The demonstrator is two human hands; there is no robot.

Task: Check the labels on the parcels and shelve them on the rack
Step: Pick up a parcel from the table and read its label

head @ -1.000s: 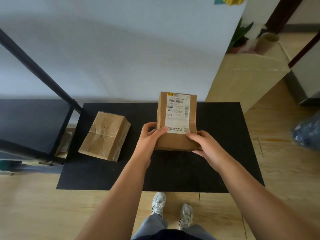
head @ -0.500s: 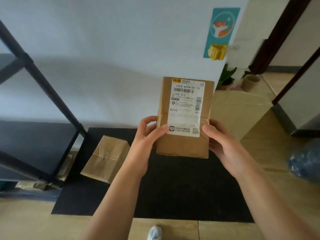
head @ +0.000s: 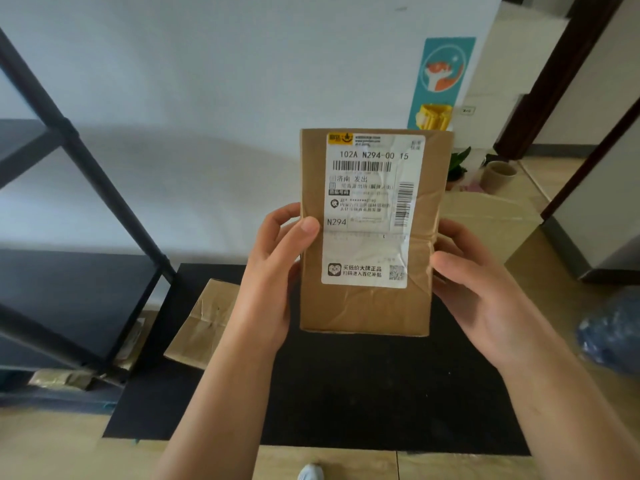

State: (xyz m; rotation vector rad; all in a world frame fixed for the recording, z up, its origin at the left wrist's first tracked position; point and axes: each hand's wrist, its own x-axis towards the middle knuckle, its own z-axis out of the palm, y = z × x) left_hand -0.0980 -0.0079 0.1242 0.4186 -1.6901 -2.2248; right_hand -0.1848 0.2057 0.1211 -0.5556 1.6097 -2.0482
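Both the left hand [head: 268,271] and the right hand [head: 485,289] grip the cardboard parcel [head: 370,306] by its long edges, fingers curled behind. It looks light and stiff, though creased; side holds suit it.

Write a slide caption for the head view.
Both hands, left and right, hold a cardboard parcel upright, label facing the camera.

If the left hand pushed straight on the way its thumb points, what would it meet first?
The left hand already grips the parcel; its thumb points across the shipping label, so it would likely slide onto that.
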